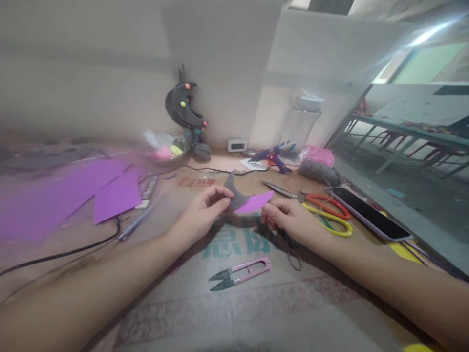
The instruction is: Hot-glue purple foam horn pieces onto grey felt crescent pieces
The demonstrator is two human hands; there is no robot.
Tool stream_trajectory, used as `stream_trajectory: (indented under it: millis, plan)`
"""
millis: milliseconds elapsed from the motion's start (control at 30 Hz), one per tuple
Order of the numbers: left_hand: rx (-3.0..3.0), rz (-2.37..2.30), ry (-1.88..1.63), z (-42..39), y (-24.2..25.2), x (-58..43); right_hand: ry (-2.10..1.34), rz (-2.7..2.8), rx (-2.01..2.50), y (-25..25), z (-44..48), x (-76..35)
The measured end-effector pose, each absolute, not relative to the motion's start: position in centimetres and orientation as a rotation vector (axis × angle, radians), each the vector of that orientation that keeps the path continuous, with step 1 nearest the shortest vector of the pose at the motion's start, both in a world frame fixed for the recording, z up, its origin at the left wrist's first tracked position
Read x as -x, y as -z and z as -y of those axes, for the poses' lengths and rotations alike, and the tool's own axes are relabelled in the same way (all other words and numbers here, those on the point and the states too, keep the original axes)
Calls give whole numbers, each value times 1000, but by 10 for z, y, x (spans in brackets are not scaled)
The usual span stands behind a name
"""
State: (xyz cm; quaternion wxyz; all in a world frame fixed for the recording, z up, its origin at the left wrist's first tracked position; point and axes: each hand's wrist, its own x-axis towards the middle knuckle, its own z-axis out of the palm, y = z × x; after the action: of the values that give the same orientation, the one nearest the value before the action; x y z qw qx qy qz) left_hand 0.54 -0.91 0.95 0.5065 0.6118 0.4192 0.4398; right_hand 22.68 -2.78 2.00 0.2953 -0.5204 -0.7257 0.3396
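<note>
A crescent-shaped craft piece [246,200], grey at its left end and purple at its right, is held just above the cardboard-covered table [278,303]. My left hand [201,212] pinches the grey end between thumb and fingers. My right hand [287,217] is closed near the purple tip, fingers curled, and a thin grey strand [293,256] hangs below it onto the table. Small pink thread snips [240,274] lie on the cardboard in front of both hands.
Orange and yellow scissors [326,210] and a phone [370,212] lie at the right. Purple foam sheets [110,193], a pen and a black cable sit at the left. A glue gun [271,157], grey yarn [320,172], a jar, a clock and a dark crescent ornament [183,105] stand at the back.
</note>
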Motion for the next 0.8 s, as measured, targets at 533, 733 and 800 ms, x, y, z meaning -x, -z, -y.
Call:
stream_trajectory:
  millis: [533,733,800]
  plan:
    - [-2089,-996,-972,24,-3,-5,-1238,1779,1223,-16,32,-217]
    - [-2144,-1026,-965,24,-6,-5,-1230,1807,1229,-14,31,-218]
    - [-2146,-1053,-943,25,-7,-5,-1252,1792,1229,-14,31,-218]
